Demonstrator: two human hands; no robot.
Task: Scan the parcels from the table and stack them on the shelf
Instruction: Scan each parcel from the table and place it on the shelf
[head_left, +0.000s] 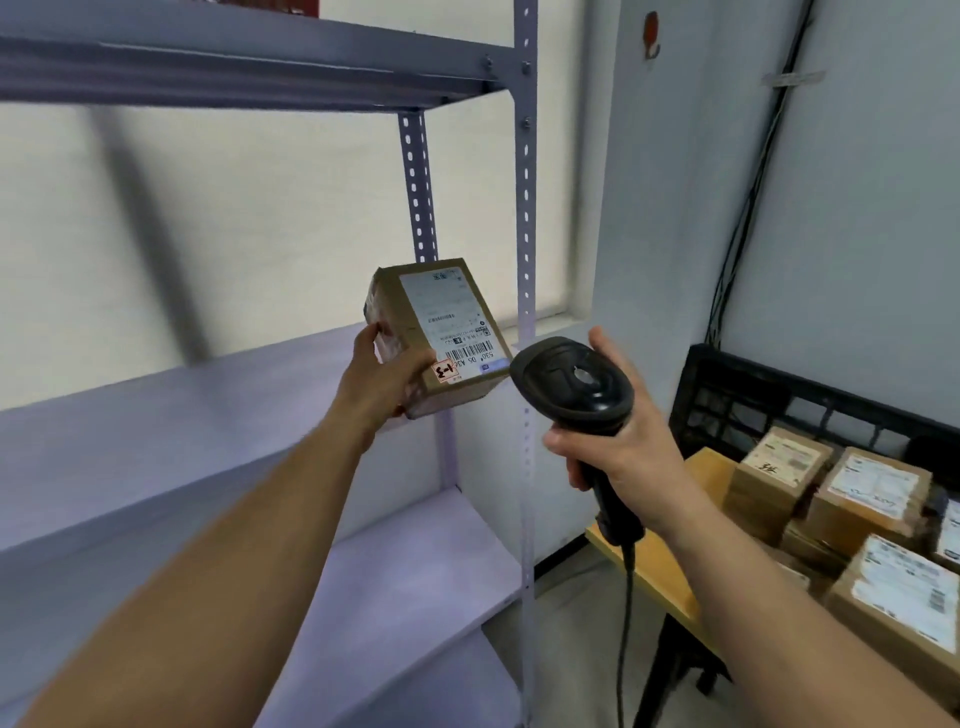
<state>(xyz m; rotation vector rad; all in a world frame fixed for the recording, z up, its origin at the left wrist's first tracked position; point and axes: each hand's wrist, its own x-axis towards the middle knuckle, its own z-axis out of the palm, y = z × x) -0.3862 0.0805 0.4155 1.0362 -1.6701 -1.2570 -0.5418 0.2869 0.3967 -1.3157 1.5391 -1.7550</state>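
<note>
Shelving: the grey metal shelving unit spreads ahead and to the left of your left hand. Its middle board lies just behind and below that hand.
Table: the yellow-topped table sits below and to the right of your right hand.
Crate: a black plastic crate stands beyond your right hand, off to its right.
Waiting parcels: brown cardboard parcels with white labels lie packed together on the table, right of and below your right wrist.
Held parcel: the small cardboard parcel is in your left hand, tilted, in the air in front of the shelf uprights, its label facing you.
Scanner: the black handheld barcode scanner is in your right hand, its head just beside the parcel's barcode end.
Hands: they are apart. Your left grips the parcel's near corner, thumb on the label face by a red-edged sticker. Your right is wrapped round the scanner's handle.
Cable: a dark cable hangs from the handle below your right hand.
</note>
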